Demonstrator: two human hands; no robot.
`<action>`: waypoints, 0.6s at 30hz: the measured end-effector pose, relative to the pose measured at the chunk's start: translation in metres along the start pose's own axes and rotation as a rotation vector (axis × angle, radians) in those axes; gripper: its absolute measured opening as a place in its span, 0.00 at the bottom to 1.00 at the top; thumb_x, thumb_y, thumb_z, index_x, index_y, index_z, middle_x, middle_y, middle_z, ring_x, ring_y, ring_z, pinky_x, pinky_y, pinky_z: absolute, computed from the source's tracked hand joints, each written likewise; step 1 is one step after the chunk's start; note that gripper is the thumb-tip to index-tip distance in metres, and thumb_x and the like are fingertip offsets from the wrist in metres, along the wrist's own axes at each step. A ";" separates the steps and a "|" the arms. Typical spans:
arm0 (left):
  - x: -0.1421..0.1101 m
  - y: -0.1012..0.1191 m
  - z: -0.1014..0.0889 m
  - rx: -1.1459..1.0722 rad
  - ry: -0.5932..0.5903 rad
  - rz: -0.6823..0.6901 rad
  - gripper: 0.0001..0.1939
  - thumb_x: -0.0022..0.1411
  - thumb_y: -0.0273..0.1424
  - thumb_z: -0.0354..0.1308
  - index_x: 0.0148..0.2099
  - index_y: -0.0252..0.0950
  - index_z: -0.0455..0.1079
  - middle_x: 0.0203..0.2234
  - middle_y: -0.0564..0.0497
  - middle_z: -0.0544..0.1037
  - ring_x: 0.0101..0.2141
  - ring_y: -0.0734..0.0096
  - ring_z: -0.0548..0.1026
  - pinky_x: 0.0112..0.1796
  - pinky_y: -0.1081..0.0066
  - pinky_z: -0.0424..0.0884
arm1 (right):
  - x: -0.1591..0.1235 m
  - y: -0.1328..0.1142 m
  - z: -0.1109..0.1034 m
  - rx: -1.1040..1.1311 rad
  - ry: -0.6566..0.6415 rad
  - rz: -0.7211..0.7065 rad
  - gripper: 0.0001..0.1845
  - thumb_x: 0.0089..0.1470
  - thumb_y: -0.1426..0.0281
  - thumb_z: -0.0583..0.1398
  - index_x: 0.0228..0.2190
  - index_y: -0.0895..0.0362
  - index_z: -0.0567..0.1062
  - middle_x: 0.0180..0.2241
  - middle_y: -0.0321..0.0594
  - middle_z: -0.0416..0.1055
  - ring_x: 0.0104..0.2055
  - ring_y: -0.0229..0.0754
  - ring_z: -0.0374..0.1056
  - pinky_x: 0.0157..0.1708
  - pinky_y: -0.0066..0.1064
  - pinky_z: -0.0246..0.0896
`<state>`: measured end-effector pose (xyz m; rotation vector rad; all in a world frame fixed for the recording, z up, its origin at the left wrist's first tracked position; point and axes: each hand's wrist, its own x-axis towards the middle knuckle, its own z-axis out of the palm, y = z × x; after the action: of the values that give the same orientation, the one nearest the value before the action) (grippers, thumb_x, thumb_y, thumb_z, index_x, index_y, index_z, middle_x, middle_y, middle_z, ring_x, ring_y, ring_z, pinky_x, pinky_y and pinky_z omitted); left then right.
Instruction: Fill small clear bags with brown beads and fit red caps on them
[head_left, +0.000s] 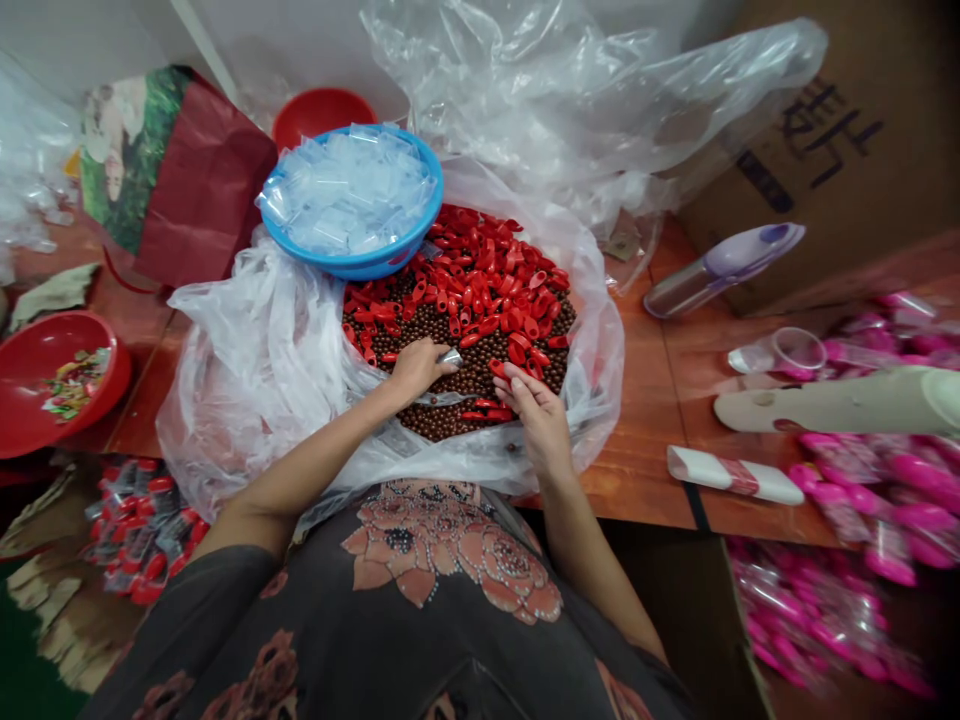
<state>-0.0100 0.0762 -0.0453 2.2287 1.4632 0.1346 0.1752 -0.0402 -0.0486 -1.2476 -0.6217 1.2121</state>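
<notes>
Left hand: [420, 368] fingers curled closed around a small shiny piece [451, 357].
Right hand: [536, 415] half open, fingertips touching a red plastic piece [498, 368]; whether it has hold is unclear.
Pile: brown beads [480, 350] and more red plastic pieces [480, 280] lie directly under both hands, inside a clear plastic bag [225, 400].
Above pile: a blue bowl [322, 255] of small clear packets rests against the pile's upper left.
Open room: bare worktop [637, 440] right of the bag, ending at its front edge, lower right.
Far left: a red bowl [75, 330] sits at the worktop's edge.
</notes>
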 end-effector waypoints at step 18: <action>0.036 0.022 0.038 -1.168 -0.105 -0.181 0.17 0.41 0.19 0.68 0.38 0.30 0.76 0.27 0.52 0.79 0.30 0.72 0.75 0.41 0.69 0.70 | 0.002 -0.009 -0.022 0.207 -0.019 0.197 0.18 0.49 0.63 0.68 0.42 0.52 0.78 0.28 0.32 0.77 0.26 0.31 0.71 0.27 0.22 0.71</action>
<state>0.0367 0.0883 -0.0756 1.1291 1.0648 0.6168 0.1984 -0.0456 -0.0465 -1.1421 -0.3816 1.4151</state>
